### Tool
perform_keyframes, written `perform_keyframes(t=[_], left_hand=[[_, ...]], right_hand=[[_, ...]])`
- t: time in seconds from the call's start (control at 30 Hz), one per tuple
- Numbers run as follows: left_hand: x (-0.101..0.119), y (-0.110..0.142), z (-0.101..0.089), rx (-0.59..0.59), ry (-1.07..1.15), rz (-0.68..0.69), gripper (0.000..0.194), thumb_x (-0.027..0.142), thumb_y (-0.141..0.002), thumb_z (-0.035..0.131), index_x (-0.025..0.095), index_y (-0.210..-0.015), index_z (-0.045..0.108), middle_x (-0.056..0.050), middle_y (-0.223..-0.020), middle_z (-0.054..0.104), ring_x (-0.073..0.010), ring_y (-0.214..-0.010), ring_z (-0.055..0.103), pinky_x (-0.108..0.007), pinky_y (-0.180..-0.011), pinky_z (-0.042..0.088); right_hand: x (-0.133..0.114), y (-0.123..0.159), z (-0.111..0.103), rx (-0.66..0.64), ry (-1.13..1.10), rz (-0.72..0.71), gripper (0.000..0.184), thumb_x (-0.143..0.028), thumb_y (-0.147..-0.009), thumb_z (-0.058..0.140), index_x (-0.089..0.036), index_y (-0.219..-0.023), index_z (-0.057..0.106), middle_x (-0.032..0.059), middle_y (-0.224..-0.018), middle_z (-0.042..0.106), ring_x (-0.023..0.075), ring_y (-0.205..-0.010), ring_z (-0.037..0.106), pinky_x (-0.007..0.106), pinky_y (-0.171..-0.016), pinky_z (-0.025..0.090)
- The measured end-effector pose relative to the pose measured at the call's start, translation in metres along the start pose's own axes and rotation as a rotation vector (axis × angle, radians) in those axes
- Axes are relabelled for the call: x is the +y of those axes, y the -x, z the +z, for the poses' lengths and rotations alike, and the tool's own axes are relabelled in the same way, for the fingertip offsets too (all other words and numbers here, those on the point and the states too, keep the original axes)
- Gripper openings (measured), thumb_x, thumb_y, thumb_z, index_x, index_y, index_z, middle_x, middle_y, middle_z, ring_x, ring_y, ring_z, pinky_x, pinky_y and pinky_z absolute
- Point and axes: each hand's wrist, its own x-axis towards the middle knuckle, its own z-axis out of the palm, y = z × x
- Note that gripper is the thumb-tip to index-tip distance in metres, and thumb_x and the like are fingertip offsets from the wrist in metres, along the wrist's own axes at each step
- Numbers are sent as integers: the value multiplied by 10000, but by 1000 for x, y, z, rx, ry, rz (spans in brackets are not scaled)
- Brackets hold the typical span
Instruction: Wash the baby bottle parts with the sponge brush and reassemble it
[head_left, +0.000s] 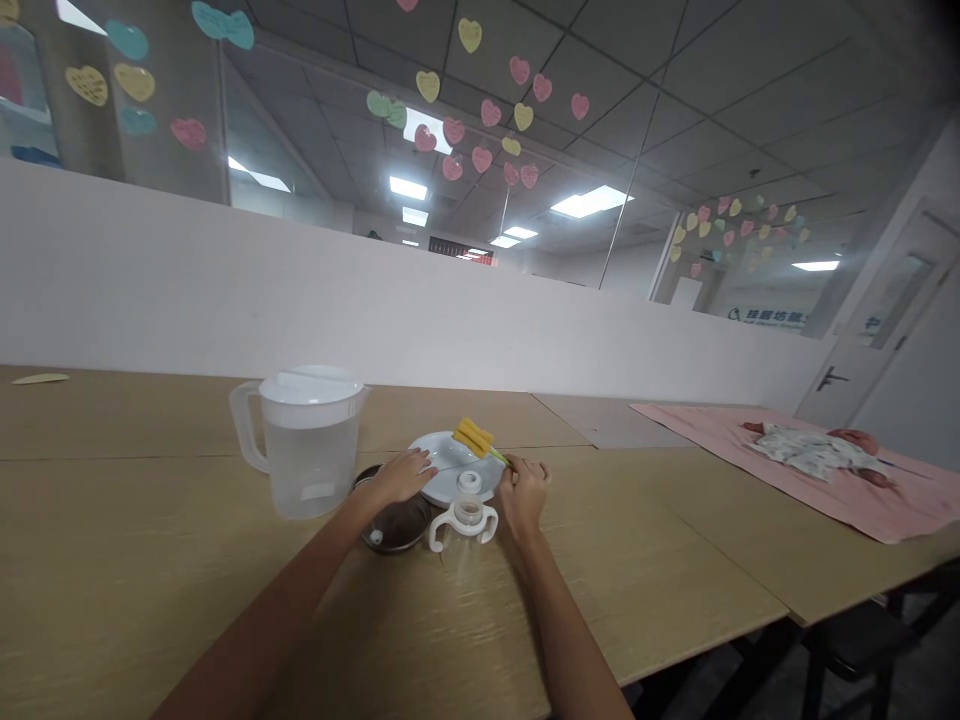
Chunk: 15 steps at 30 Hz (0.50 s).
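Observation:
My right hand [526, 490] is closed around the green handle of a bottle brush with a yellow sponge head [472, 437]. That sponge head is over the far right part of a white plate [439, 488]. With its fingers stretched out, my left hand [405, 474] hovers at the plate's left side; whether it touches the plate I cannot tell. Below it sits a dark round bowl [401, 526], partly covered by the hand, with a small white piece [376, 537] in it. Between my hands stands a clear baby bottle with white double handles [464, 517]. A white bottle ring [469, 482] lies just behind it.
A clear plastic pitcher [311, 450] with a white lid stands left of the bowl. On the right, a pink cloth [802, 492] bears a doll in patterned clothes [806, 450]. A grey mat [607, 420] lies at the back, against a low white wall [420, 325].

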Motion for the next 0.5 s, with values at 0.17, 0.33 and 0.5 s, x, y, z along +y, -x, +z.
perform_keyframes(t=[0.17, 0.33, 0.5], left_hand=[[6, 4, -6, -31, 29, -50, 368, 302, -877, 418, 128, -1160, 579, -134, -1275, 532, -222, -1183, 500, -338, -1003, 369], [8, 0, -20, 72, 59, -126, 416, 293, -853, 452, 94, -1208, 540, -159, -1298, 506, -247, -1199, 482, -356, -1011, 361], [18, -3, -40, 376, 367, -176, 314, 284, -800, 507, 137, -1036, 653, -87, -1074, 670, -209, -940, 640, -316, -877, 480]], right_hand=[[0, 0, 0, -7, -10, 5, 312, -127, -773, 380, -171, -854, 677, 56, -777, 684, 181, -780, 566, 397, -958, 236], [-1, 0, -1, -9, -23, 6, 303, -122, -777, 387, -164, -847, 678, 57, -773, 683, 181, -781, 571, 409, -963, 252], [-3, 0, -2, 30, -129, 12, 351, -197, -855, 343, -131, -1044, 632, 96, -887, 672, 182, -821, 577, 325, -829, 392]])
